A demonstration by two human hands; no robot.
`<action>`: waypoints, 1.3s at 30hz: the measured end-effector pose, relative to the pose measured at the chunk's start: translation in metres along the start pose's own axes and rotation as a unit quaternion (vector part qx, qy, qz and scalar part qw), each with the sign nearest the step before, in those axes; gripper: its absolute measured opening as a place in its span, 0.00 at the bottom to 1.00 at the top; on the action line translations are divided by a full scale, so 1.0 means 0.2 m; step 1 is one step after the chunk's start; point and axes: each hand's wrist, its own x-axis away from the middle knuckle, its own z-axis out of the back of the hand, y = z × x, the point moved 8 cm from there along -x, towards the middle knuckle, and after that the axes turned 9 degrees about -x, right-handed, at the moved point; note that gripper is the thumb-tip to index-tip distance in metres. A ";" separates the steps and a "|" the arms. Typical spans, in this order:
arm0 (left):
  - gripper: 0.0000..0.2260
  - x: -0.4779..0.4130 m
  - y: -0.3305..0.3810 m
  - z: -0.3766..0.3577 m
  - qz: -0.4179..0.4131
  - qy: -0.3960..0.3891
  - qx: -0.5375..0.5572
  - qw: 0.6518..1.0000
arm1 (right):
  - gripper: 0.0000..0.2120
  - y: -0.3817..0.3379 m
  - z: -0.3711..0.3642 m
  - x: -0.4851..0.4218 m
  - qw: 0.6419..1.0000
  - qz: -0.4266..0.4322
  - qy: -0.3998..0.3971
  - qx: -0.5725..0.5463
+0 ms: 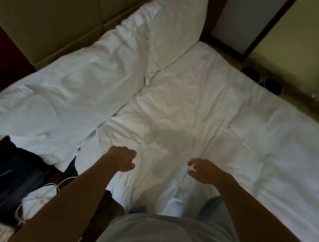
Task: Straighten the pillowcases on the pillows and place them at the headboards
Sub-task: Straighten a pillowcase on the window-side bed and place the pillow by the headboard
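Observation:
A white pillow leans upright against the beige padded headboard at the top middle. Beside it a second white pillow in a wrinkled case lies flat along the headboard, reaching the left edge. My left hand hovers over the white duvet, fingers curled loosely with nothing in them. My right hand hovers a little to the right at the same height, fingers bent and apart, also holding nothing. Both hands are well short of the pillows.
A dark bedside table with dark fabric and a white cable stands at the lower left. Beyond the far side of the bed, two dark slippers lie on the floor near a dark-framed panel.

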 end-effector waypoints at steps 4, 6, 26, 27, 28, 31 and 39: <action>0.21 0.04 0.26 -0.19 -0.066 -0.010 0.024 0.997 | 0.20 0.25 -0.34 0.19 0.996 -0.045 -0.012 -0.078; 0.20 0.06 0.38 -0.30 -0.090 -0.035 0.003 0.995 | 0.19 0.39 -0.51 0.32 0.990 -0.071 -0.006 -0.119; 0.19 0.74 2.44 -1.06 -0.395 -0.109 -0.387 0.826 | 0.18 1.36 -2.67 2.20 0.743 -0.343 0.152 -0.554; 0.18 0.82 2.60 -1.10 -0.418 -0.105 -0.408 0.805 | 0.17 1.37 -2.77 2.32 0.698 -0.372 0.175 -0.587; 0.18 0.89 2.76 -1.14 -0.442 -0.098 -0.431 0.780 | 0.16 1.37 -2.86 2.44 0.658 -0.396 0.197 -0.609; 0.17 1.12 3.19 -1.30 -0.510 -0.075 -0.511 0.687 | 0.16 1.26 -3.16 2.74 0.530 -0.461 0.242 -0.670; 0.14 1.77 3.88 -1.91 -0.637 -0.086 -0.587 0.492 | 0.18 0.62 -3.73 2.99 0.203 -0.554 0.283 -0.756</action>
